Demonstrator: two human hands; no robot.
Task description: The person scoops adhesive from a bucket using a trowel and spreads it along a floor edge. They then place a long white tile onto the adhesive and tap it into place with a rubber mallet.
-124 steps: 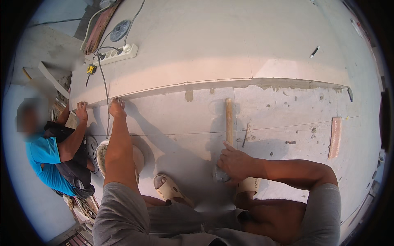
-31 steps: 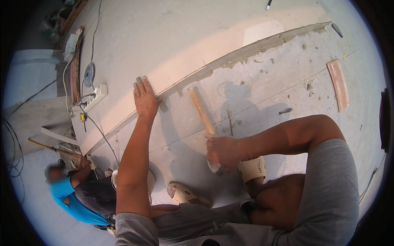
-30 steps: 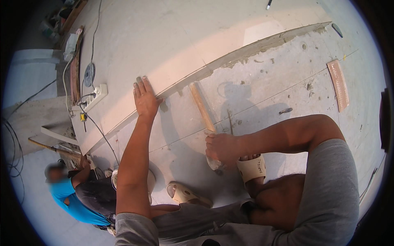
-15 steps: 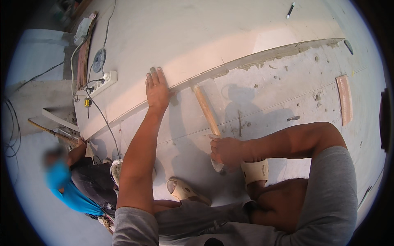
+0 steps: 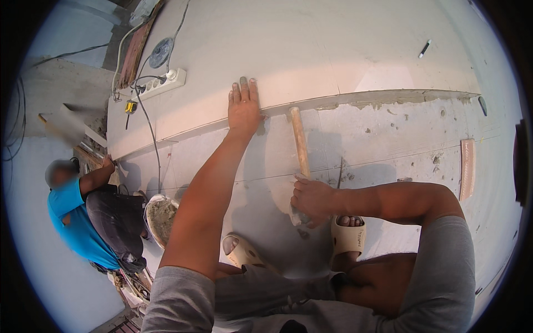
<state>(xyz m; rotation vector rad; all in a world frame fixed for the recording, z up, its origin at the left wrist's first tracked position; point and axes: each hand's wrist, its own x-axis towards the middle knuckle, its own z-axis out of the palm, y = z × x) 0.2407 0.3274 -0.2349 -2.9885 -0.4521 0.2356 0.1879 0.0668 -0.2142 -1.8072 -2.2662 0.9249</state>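
My left hand (image 5: 243, 106) lies flat, fingers together, on the edge of a large pale floor tile (image 5: 311, 50). My right hand (image 5: 312, 198) is closed around the head end of a wooden-handled mallet (image 5: 300, 145); the handle points away from me toward the tile's edge. Grey mortar (image 5: 388, 99) shows along that edge, above the bare grey screed (image 5: 388, 144). I squat, with my feet in beige slippers (image 5: 348, 237) just below my right hand.
A person in a blue shirt (image 5: 75, 219) crouches at the left beside a bucket of mortar (image 5: 161, 217). A white power strip (image 5: 161, 84) with cables and a round disc (image 5: 160, 53) lie on the tiles. A pale strip (image 5: 467, 169) lies at right, a marker (image 5: 424, 48) farther off.
My left hand has slid to the right along the tile edge. The mallet handle has swung more upright. My view has shifted and turned, so the tile edge runs more level.
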